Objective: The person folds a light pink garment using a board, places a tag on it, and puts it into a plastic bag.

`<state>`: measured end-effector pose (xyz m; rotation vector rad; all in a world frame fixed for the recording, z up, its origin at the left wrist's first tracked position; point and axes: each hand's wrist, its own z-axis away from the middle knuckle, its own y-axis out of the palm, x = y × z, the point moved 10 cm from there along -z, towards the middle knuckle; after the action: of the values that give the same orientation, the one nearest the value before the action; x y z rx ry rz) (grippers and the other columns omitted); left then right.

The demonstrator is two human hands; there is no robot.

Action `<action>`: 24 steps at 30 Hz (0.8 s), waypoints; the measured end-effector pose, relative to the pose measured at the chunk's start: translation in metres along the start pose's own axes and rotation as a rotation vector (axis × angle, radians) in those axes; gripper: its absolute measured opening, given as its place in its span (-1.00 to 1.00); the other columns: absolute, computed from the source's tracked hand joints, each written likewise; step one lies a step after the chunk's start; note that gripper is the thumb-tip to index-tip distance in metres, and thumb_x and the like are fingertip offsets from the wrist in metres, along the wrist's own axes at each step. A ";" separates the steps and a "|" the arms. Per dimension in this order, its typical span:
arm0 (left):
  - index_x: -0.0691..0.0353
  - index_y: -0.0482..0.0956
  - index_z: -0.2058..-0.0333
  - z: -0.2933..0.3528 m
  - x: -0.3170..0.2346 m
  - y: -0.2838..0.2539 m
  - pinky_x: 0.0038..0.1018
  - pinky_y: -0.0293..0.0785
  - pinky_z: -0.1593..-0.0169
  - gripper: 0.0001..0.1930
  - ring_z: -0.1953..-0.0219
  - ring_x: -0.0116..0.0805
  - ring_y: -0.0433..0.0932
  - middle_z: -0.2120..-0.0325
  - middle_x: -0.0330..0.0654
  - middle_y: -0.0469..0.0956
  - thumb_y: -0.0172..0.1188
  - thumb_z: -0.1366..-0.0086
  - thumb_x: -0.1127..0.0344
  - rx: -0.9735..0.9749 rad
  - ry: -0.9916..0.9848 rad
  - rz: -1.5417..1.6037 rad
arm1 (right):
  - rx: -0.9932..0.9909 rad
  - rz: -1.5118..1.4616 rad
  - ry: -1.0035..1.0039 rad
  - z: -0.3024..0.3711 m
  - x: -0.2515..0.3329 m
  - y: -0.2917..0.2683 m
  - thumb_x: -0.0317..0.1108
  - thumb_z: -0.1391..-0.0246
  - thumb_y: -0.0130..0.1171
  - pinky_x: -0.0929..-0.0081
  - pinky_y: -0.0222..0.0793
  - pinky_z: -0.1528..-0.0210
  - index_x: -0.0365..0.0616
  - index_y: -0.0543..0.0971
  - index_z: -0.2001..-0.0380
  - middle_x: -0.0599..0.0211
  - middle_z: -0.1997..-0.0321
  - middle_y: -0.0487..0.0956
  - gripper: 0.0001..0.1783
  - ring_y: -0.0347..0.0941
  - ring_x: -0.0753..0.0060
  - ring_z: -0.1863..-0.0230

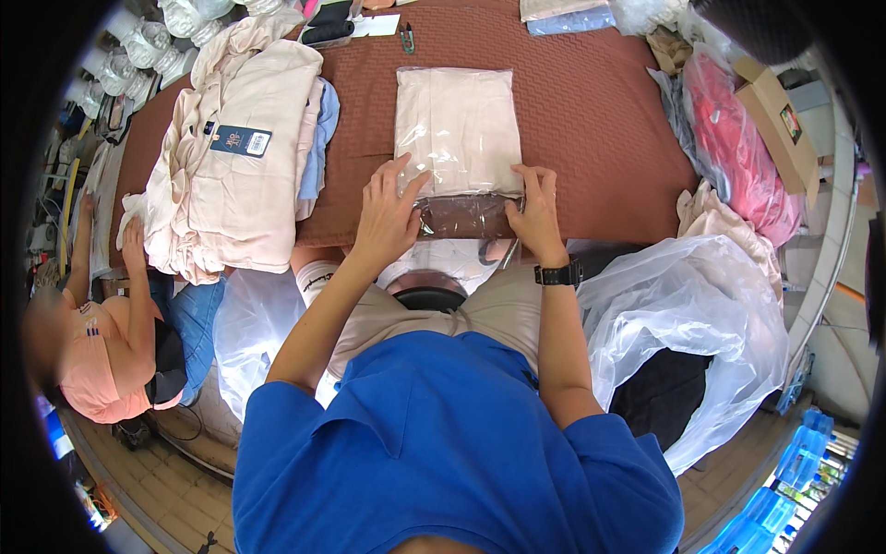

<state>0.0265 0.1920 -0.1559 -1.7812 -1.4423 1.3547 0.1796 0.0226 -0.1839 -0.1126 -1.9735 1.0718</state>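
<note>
A folded beige garment (457,129) lies flat inside a clear plastic bag (461,218) in front of me on the table. The bag's near end extends past the garment toward the table edge, with no cloth in it. My left hand (388,210) grips the bag's near left side, fingers curved over its edge. At the opposite side, my right hand (539,210) holds the near right edge, its thumb on the plastic and its fingers bent beside the garment's corner.
A stack of beige garments (231,185) with a dark tag (242,140) stands at left on the brown-covered table (360,83). Small green thread snips (406,37) lie far back. Pink bagged clothing (734,129) and a cardboard box (780,125) are at right. Another person (111,351) sits at left.
</note>
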 end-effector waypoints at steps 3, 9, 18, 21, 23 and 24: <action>0.09 0.40 -0.19 0.003 -0.011 -0.001 0.01 0.19 -0.24 -0.30 -0.32 0.17 0.15 -0.31 0.01 0.16 0.20 0.02 0.58 -0.004 0.040 -0.045 | -0.069 -0.017 -0.028 0.010 -0.004 -0.001 -0.60 0.21 0.25 -0.01 0.21 -0.21 -0.14 0.37 -0.15 -0.07 -0.17 0.21 -0.27 0.20 -0.21 -0.21; 0.13 0.47 -0.12 0.016 0.002 0.008 0.05 0.21 -0.26 -0.35 -0.33 0.07 0.17 -0.30 -0.07 0.18 0.13 0.05 0.65 0.017 0.109 0.082 | 0.012 -0.055 0.027 0.018 0.002 -0.013 -0.55 0.24 0.25 0.02 0.19 -0.26 -0.14 0.35 -0.14 -0.06 -0.17 0.20 -0.26 0.20 -0.23 -0.21; 0.16 0.52 -0.03 0.012 -0.020 -0.004 -0.22 0.44 -0.08 -0.44 -0.22 0.04 0.32 -0.22 -0.05 0.31 0.18 0.03 0.64 -0.029 0.094 -0.157 | -0.030 -0.016 -0.006 0.028 0.003 -0.007 -0.64 0.18 0.13 -0.02 0.27 -0.20 -0.15 0.37 -0.10 -0.10 -0.18 0.20 -0.35 0.28 -0.31 -0.16; 0.16 0.52 0.00 0.019 0.004 -0.001 -0.24 0.43 -0.10 -0.51 -0.16 0.06 0.36 -0.17 -0.05 0.35 0.17 -0.03 0.60 0.000 0.018 0.086 | -0.023 0.018 -0.004 0.031 0.006 -0.012 -0.66 0.13 0.10 -0.02 0.31 -0.16 -0.16 0.39 -0.08 -0.11 -0.19 0.21 -0.40 0.30 -0.32 -0.15; 0.17 0.53 0.00 0.028 0.013 -0.002 -0.23 0.44 -0.07 -0.52 -0.14 0.06 0.37 -0.16 -0.04 0.36 0.16 -0.04 0.60 -0.075 -0.050 0.171 | -0.042 0.012 -0.028 0.032 0.004 -0.012 -0.63 0.09 0.11 -0.01 0.32 -0.15 -0.16 0.39 -0.07 -0.11 -0.18 0.22 -0.44 0.30 -0.32 -0.15; 0.17 0.53 0.01 0.030 0.015 -0.006 -0.23 0.44 -0.05 -0.53 -0.13 0.06 0.37 -0.15 -0.04 0.36 0.16 -0.04 0.60 -0.109 -0.086 0.215 | -0.065 0.027 -0.028 0.033 0.007 -0.013 -0.61 0.07 0.13 -0.02 0.33 -0.14 -0.16 0.40 -0.06 -0.10 -0.18 0.23 -0.47 0.30 -0.31 -0.14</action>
<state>-0.0034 0.2014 -0.1687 -2.0195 -1.4263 1.5005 0.1552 -0.0042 -0.1785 -0.1599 -2.0381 1.0316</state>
